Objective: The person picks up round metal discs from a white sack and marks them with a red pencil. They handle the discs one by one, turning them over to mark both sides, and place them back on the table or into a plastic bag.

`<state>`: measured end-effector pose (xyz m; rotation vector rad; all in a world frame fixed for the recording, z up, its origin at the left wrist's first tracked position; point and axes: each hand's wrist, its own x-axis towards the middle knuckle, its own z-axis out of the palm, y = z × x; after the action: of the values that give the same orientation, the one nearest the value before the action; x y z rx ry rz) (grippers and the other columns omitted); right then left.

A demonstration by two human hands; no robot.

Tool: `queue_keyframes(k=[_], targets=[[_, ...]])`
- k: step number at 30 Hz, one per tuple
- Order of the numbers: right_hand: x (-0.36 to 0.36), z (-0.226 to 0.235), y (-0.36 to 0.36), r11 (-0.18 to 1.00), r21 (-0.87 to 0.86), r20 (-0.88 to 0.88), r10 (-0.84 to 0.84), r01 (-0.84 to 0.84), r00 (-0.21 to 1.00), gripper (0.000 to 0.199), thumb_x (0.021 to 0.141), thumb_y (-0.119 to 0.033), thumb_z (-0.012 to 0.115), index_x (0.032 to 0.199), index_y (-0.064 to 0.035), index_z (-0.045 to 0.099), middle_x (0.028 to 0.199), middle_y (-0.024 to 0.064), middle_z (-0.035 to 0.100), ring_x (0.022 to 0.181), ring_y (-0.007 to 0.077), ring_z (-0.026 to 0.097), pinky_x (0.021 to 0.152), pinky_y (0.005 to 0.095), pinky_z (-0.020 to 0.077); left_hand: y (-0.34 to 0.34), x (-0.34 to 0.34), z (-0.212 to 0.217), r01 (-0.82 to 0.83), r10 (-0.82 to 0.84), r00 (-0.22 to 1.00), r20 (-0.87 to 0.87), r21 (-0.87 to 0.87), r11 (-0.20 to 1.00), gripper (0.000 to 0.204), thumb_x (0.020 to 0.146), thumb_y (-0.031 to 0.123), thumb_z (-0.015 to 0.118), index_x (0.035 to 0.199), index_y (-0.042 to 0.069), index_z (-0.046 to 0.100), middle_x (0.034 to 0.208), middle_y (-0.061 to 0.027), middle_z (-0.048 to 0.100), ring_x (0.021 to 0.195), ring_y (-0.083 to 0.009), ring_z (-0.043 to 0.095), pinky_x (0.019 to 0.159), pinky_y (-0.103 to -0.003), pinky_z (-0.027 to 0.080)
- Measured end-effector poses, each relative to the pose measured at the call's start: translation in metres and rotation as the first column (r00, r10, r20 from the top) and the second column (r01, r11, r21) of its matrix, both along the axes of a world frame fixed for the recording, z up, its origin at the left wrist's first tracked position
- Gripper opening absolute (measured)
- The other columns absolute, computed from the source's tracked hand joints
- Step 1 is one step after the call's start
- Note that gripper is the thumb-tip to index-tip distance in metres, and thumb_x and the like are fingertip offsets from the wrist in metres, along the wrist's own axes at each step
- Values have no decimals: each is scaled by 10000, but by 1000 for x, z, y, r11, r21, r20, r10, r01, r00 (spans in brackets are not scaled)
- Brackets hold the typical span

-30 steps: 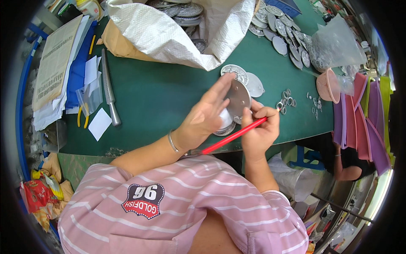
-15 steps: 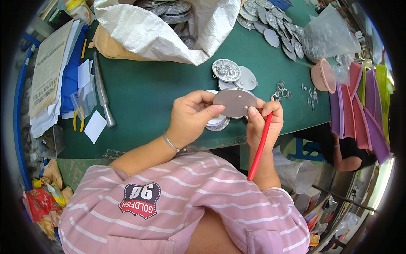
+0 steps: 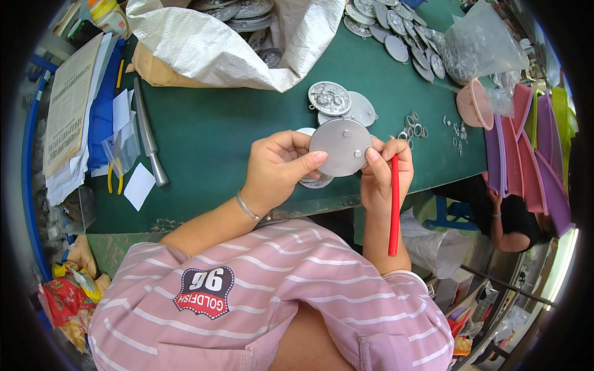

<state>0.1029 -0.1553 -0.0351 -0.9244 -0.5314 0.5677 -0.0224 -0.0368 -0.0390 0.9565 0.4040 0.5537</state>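
Note:
Over the table's front edge, a grey metal medallion [image 3: 334,148] has its plain back turned up, with two small round studs on it. My left hand [image 3: 272,162] pinches its left rim between thumb and fingers. My right hand [image 3: 383,176] grips the right rim near the lower stud and also holds a slim red rod-like tool [image 3: 394,213], which hangs down along the wrist; its upper end is hidden by the fingers. Just behind, a relief-faced medallion [image 3: 329,99] and a plain-backed medallion [image 3: 361,110] lie on the table, with more partly covered by the held one.
A white woven sack [image 3: 204,46] of medallions stands at the back, and a medallion pile [image 3: 402,31] lies far right. Small metal rings [image 3: 413,128] sit near a pink cup [image 3: 474,105]. A long tapered metal rod [image 3: 148,133] lies left. Another person's arm [image 3: 504,222] shows at right.
The medallion has tilted so that its back now faces up more fully. The red tool has swung from a slant to nearly straight down. Both hands keep their hold.

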Motion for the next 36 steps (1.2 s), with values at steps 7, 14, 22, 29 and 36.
queue_keyframes(k=[7, 14, 22, 29, 36], targets=[[3, -7, -3, 1000, 2, 44, 0, 0, 999, 211, 805, 78, 581, 836, -56, 420, 966, 208, 630, 772, 121, 571, 735, 263, 447, -2, 0, 1, -16, 16, 1000, 2, 13, 1000, 126, 777, 10, 670, 872, -54, 616, 800, -86, 636, 679, -93, 595, 585, -208, 511], [2, -7, -1, 1000, 12, 56, 1, -1, 998, 209, 807, 82, 576, 835, -56, 422, 973, 204, 629, 819, 131, 578, 776, 270, 447, -2, -2, -1, -60, 61, 998, 1, 193, 979, 112, 771, -5, 668, 871, -37, 627, 815, -64, 623, 712, -91, 586, 643, -215, 490], [3, -12, -1, 1000, 1, 57, 11, -11, 998, 205, 812, 85, 566, 842, -55, 419, 992, 207, 623, 840, 141, 583, 783, 273, 450, -2, -1, 1, -116, 117, 993, 17, 344, 932, 94, 753, -31, 668, 842, -44, 639, 795, -54, 591, 735, -92, 577, 651, -212, 477], [1, -6, 3, 999, -47, 81, 31, -28, 996, 201, 822, 74, 553, 830, -57, 402, 998, 248, 617, 920, 186, 592, 830, 294, 442, -2, 0, -4, -171, 184, 983, 20, 482, 859, 97, 734, -29, 672, 828, -28, 646, 794, -80, 597, 707, -114, 586, 635, -218, 483], [-3, -15, 5, 995, -99, 193, -4, 23, 981, 185, 828, 65, 561, 811, -41, 410, 1015, 240, 613, 898, 172, 587, 807, 293, 462, -2, 4, -12, -240, 258, 965, 39, 517, 822, 141, 726, -8, 688, 856, -18, 636, 786, -67, 583, 677, -112, 563, 609, -227, 476]])
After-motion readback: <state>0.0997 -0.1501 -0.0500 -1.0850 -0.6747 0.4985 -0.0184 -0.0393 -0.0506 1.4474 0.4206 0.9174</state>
